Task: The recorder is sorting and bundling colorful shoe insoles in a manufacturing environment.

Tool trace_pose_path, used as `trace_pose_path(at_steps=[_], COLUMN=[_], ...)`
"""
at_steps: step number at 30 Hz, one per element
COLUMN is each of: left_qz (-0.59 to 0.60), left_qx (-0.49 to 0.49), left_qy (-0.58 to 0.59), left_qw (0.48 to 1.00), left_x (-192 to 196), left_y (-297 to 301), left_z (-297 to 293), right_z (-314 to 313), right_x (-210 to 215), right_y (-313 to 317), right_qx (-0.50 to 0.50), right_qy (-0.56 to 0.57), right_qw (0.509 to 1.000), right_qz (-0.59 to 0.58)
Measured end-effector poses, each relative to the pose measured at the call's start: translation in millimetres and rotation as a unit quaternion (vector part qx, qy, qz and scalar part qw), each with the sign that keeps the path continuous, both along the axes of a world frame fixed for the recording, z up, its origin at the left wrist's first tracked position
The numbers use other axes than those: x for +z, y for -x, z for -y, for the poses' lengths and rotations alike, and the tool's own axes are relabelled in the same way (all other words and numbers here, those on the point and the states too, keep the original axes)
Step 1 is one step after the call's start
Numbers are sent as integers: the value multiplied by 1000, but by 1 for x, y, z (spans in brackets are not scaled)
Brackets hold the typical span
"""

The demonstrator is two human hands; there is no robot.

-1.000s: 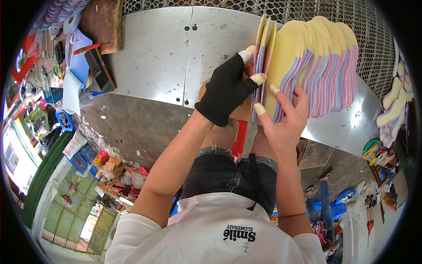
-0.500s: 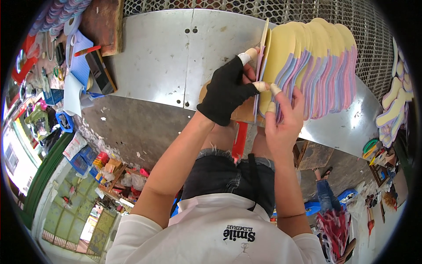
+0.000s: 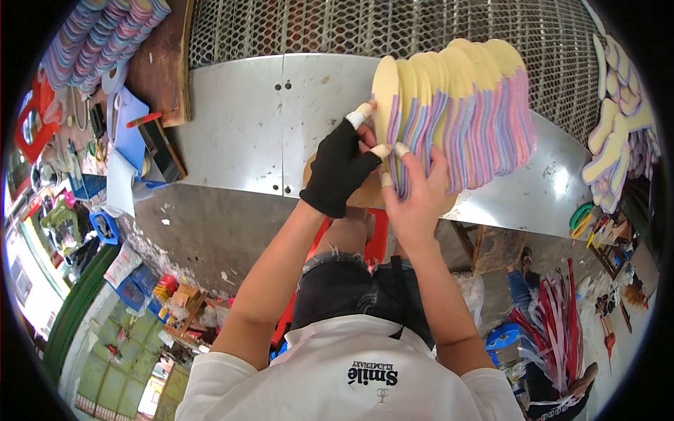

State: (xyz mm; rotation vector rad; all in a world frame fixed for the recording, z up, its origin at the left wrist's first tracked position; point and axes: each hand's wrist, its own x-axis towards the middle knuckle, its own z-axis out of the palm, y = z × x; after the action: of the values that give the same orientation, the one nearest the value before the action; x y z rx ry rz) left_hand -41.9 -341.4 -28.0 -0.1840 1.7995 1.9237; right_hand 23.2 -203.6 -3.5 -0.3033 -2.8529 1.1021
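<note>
A row of foam shoe soles, yellow on the face with pink, purple and blue layered edges, stands on edge on a bent metal sheet. My left hand, in a black fingerless glove with taped fingertips, presses against the leftmost sole. My right hand, bare with taped fingertips, grips the near edges of the soles at the row's left end. Both hands clamp the end of the row between them.
A wire mesh panel rises behind the sheet. More layered soles lie stacked at top left beside a wooden board. Cut foam shapes hang at right. Tools and boxes clutter the left; red strips lie at lower right.
The separated leftmost soles have been pushed back against the row, closing the gap. Both hands have drawn together at the row's left end.
</note>
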Motion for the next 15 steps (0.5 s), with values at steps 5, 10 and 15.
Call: trace_pose_path(at_steps=[5, 10, 15], left_qz=[-24, -30, -89], left_qx=[-32, 5, 16], left_qy=[84, 179, 225], left_qw=[996, 983, 970], left_x=[3, 8, 13], left_y=[-4, -10, -9], left_z=[-8, -6, -32], right_z=[-3, 2, -19], right_x=[4, 13, 26], right_y=[0, 3, 0], right_qx=[-9, -8, -29], right_qy=[21, 46, 20], right_qw=[1000, 999, 999], right_qz=[7, 24, -1])
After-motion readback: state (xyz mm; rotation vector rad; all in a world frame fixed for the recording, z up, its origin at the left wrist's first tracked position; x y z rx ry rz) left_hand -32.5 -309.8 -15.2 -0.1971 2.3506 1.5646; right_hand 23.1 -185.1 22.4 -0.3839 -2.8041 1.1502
